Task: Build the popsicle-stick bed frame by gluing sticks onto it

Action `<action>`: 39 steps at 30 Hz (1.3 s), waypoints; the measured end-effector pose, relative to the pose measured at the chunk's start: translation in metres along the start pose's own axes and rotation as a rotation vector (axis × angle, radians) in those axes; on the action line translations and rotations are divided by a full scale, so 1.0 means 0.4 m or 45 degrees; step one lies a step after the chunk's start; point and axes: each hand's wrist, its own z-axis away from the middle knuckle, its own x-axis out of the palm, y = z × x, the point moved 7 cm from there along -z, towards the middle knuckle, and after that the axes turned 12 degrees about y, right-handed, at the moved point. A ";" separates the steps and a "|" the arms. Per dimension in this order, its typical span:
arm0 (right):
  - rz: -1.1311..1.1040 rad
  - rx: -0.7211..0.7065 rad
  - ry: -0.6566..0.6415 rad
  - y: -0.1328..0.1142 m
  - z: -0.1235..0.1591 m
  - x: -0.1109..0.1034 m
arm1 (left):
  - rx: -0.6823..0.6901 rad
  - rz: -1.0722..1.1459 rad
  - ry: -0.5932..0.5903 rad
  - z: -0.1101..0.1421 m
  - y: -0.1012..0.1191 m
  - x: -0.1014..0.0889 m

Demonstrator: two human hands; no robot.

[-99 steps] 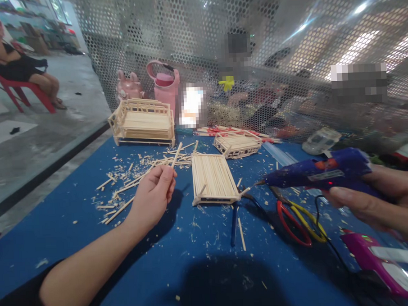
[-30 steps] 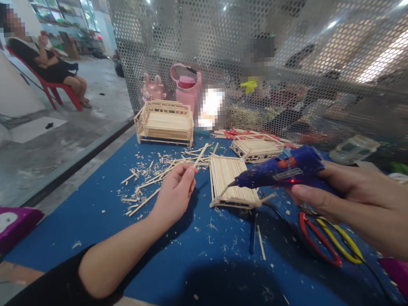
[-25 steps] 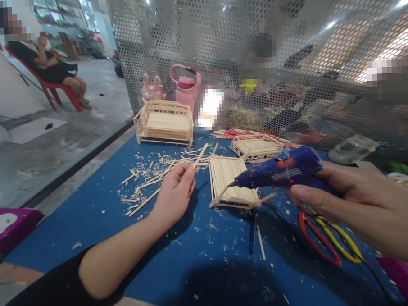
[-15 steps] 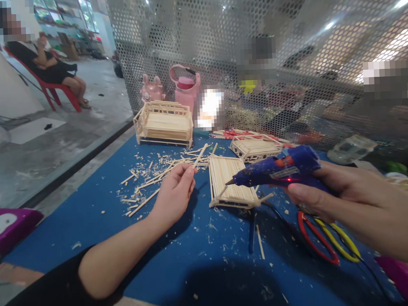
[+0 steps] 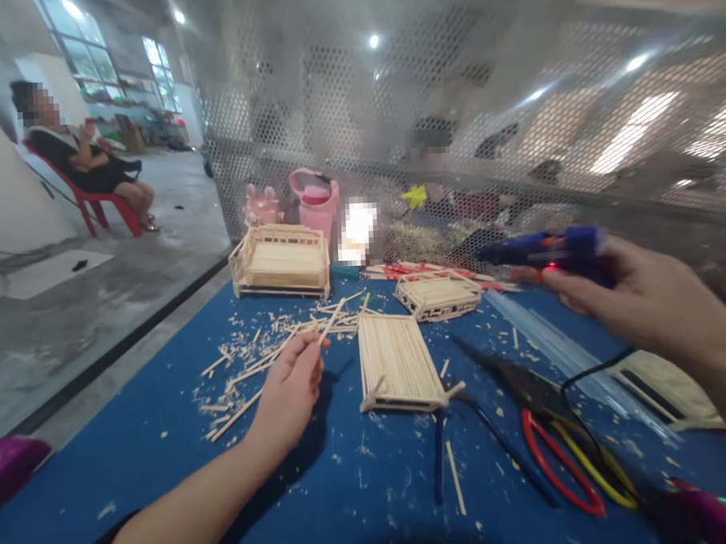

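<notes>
Between the thumb and fingers of my left hand (image 5: pixel 291 383) is a thin wooden stick (image 5: pixel 332 320), slanting up to the right. My right hand (image 5: pixel 646 284) grips a blue hot glue gun (image 5: pixel 542 250) with a small red light, held up over the right side of the table, its nozzle pointing left. In front of me lies a small flat frame of wooden sticks (image 5: pixel 398 359), with short pieces jutting from its near corners. Farther back are a little stick-built bench (image 5: pixel 282 263) and another low stick piece (image 5: pixel 439 294).
Stick offcuts (image 5: pixel 247 377) litter the blue table (image 5: pixel 325 498). Pliers with red and yellow handles (image 5: pixel 561 464), clear glue sticks (image 5: pixel 574 355) and a black cord lie right. A pink bottle (image 5: pixel 316 206) stands by the perforated metal screen (image 5: pixel 344 104). A person (image 5: pixel 84 156) sits far left.
My right hand has lifted the glue gun up and right, away from the stick frame. My left hand still pinches the stick. The camera view has tilted up.
</notes>
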 end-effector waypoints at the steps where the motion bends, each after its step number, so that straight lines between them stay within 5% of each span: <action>1: 0.117 -0.065 0.006 0.014 -0.028 0.010 | 0.014 -0.010 0.019 -0.001 0.003 -0.005; 6: 0.335 -0.363 -0.254 0.040 -0.098 0.153 | 0.282 -0.244 0.054 0.001 0.028 -0.022; 10: 0.307 -0.475 -0.328 0.022 -0.093 0.300 | 0.792 -0.515 0.031 0.021 0.078 -0.019; 13: 0.279 -0.492 -0.261 -0.006 -0.088 0.349 | 1.178 -0.611 0.049 0.050 0.118 -0.015; 18: 0.112 -0.466 -0.042 -0.092 0.001 0.224 | 1.556 -0.668 -0.063 0.110 0.155 0.009; 21: -0.356 -0.739 0.032 -0.189 0.134 0.084 | 1.742 -0.678 -0.202 0.162 0.181 0.044; 24: -0.533 -0.780 0.016 -0.223 0.233 0.003 | 1.877 -0.687 -0.397 0.208 0.199 0.092; 30: -0.656 -0.596 0.096 -0.187 0.284 -0.002 | 1.939 -0.706 -0.483 0.230 0.190 0.139; 39: -0.560 -0.548 0.271 -0.175 0.285 0.038 | 1.859 -0.682 -0.430 0.213 0.160 0.140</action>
